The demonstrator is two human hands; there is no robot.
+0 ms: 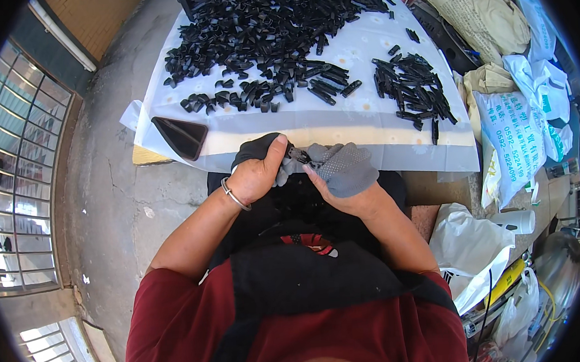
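Note:
My left hand (pixel 257 168) wears a dark glove that leaves the thumb bare, and a metal bangle circles its wrist. It is closed on a small black plastic part (pixel 298 155) above my lap, at the table's near edge. From the other side my right hand (pixel 344 172), in a grey dotted glove with a bare thumb, pinches the same part. The fingers cover much of it, so its exact kind is unclear. Beyond my hands, a big heap of loose black plastic pieces (pixel 254 37) covers the far table. A smaller pile of long black parts (pixel 412 87) lies to the right.
A dark phone (pixel 181 137) lies at the left corner of the table, which has a pale plastic cover (pixel 366 120). Stuffed sacks (pixel 508 138) crowd the right side, with a white plastic bag (pixel 466 243) nearer me. Left stands a barred window (pixel 19 158).

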